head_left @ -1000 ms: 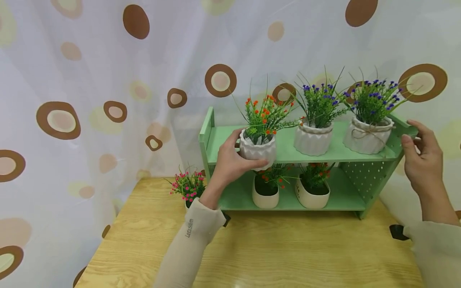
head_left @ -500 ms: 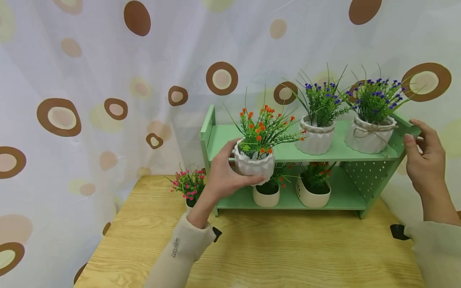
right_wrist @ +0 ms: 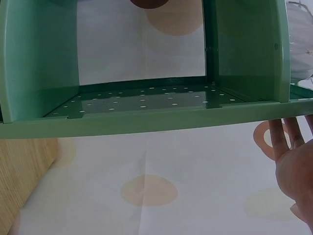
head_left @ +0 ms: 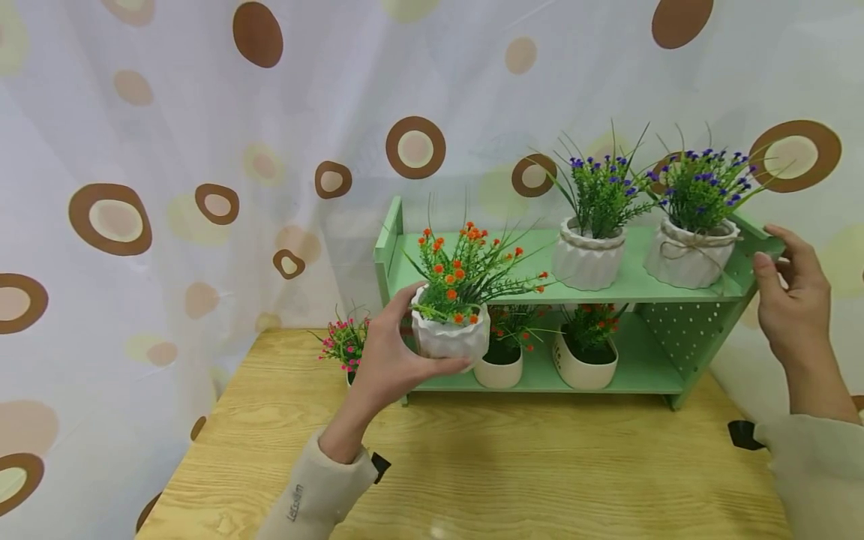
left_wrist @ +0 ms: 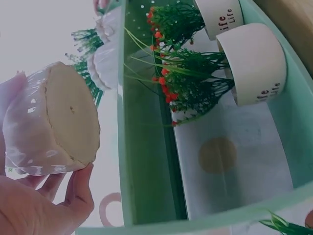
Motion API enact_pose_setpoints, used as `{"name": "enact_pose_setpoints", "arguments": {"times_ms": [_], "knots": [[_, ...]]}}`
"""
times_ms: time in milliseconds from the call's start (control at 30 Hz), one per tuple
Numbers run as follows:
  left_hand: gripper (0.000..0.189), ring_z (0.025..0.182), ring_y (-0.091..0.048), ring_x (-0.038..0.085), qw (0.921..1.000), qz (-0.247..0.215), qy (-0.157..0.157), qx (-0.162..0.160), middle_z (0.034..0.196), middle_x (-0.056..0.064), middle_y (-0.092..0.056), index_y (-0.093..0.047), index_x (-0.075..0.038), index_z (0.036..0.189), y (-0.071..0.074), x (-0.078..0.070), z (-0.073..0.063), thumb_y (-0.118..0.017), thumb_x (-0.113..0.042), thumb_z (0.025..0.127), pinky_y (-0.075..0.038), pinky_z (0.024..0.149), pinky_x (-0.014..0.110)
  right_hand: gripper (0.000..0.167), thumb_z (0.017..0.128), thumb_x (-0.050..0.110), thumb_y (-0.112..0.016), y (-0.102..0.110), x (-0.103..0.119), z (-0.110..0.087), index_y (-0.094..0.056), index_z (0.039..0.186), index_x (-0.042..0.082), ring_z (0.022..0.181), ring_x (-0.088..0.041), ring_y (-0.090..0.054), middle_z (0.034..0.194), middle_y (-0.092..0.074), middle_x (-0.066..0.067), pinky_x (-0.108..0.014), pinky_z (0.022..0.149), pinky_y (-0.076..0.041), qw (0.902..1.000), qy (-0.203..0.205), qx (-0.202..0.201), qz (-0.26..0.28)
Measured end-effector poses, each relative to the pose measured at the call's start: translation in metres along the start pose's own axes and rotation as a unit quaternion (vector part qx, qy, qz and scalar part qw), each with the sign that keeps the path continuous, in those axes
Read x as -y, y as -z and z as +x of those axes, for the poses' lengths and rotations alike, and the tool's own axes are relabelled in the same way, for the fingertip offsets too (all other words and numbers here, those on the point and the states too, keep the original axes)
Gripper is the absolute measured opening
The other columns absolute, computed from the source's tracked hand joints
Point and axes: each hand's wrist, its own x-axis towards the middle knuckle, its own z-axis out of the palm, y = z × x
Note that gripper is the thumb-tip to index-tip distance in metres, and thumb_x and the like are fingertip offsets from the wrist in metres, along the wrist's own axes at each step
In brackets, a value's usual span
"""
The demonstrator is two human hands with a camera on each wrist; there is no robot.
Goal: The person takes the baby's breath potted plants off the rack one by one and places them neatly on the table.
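My left hand grips a white fluted pot of orange artificial flowers, thumb across its front. The pot is in the air before the left part of the green two-tier shelf. In the left wrist view, the pale underside of the white pot shows, with fingers at its rim. At the shelf's upper right end, my right hand holds the side panel between thumb and fingers. The right wrist view shows fingers against the panel's outer side.
Two white pots with purple flowers, one at the middle and one tied with twine, stand on the top tier. Cream pots with red flowers sit below. Pink flowers stand left of the shelf on the wooden table.
The left hand has carried the orange-flowered pot left, down and toward me, away from the top tier's front edge. The right hand stays at the shelf's right end.
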Motion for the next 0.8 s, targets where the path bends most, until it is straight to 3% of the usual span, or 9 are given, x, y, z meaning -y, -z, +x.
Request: {"name": "enact_pose_setpoints", "arguments": {"times_ms": [200,433,600,800], "knots": [[0.099,0.107,-0.064,0.015,0.9988,0.037,-0.002,-0.033,0.133,-0.004,-0.067,-0.053,-0.020,0.147,0.013,0.009,-0.016,-0.102,-0.031,0.061,-0.059,0.079,0.033,0.045,0.110,0.023,-0.050,0.001,0.001,-0.001,-0.049,0.155,0.030,0.109,0.009,-0.049,0.123,-0.048,0.029,-0.002,0.077,-0.040,1.0000,-0.005,-0.001,0.002],[0.096,0.110,-0.064,0.015,0.9985,0.027,0.007,-0.046,0.135,-0.008,-0.064,-0.054,-0.026,0.145,0.032,0.017,-0.032,-0.102,-0.028,0.062,-0.058,0.081,0.030,0.045,0.110,0.022,-0.051,0.001,0.001,-0.001,-0.050,0.154,0.029,0.105,0.009,-0.050,0.122,-0.050,0.028,-0.002,0.076,-0.040,1.0000,0.003,-0.008,-0.001],[0.100,0.095,-0.064,0.019,0.9969,0.038,0.040,-0.056,0.136,-0.002,-0.062,-0.052,-0.022,0.149,0.046,0.023,-0.044,-0.102,-0.027,0.063,-0.058,0.073,0.029,0.045,0.110,0.025,-0.049,0.001,0.000,-0.001,-0.048,0.155,0.032,0.108,0.010,-0.048,0.124,-0.047,0.030,-0.004,0.076,-0.039,0.9999,0.005,0.002,-0.009],[0.099,0.099,-0.062,0.016,0.9932,0.057,0.067,-0.076,0.136,0.000,-0.063,-0.052,-0.023,0.149,0.064,0.030,-0.056,-0.102,-0.024,0.063,-0.057,0.077,0.029,0.046,0.110,0.026,-0.048,0.002,0.000,-0.001,-0.046,0.156,0.032,0.108,0.011,-0.048,0.124,-0.046,0.031,-0.004,0.076,-0.039,0.9999,0.007,0.008,-0.011]]}}
